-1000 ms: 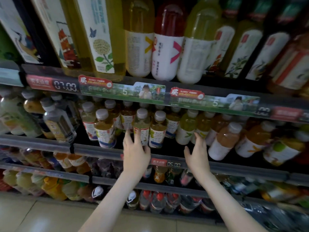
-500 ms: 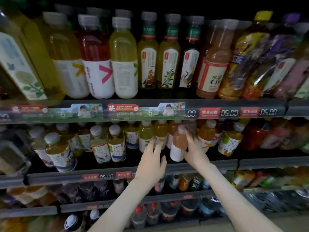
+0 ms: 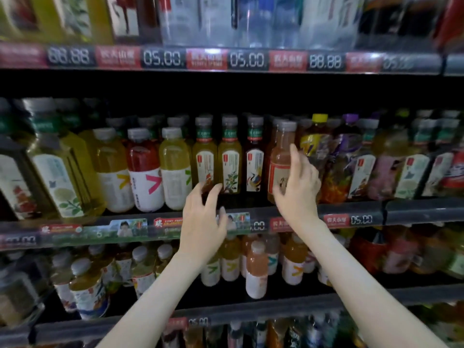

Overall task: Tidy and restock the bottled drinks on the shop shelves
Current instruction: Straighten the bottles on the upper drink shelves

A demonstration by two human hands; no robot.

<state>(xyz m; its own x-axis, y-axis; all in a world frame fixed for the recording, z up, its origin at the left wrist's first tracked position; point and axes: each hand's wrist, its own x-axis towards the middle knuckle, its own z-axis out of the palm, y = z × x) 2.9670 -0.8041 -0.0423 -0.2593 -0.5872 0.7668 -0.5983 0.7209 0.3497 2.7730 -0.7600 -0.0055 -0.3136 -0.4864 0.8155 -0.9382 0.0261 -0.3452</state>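
Rows of bottled drinks fill the shelves. On the middle shelf stands a tall orange-brown bottle with a grey cap and a red-edged label. My right hand holds it from the right, thumb on the label and fingers up its side. My left hand hovers at the shelf edge with loosely curled fingers. Its fingertips reach the base of a yellow-green tea bottle and grip nothing. Beside that bottle are another green tea bottle and a dark tea bottle.
Left of the teas stand wider bottles: yellow, red, yellow. Crinkled colourful bottles crowd the right. The lower shelf holds small bottles, one pale orange bottle standing forward. Price strips line the shelf above.
My view and both hands rose from the lower shelf to the one above. My right hand let go of the small orange bottle and now holds the tall orange-brown one.
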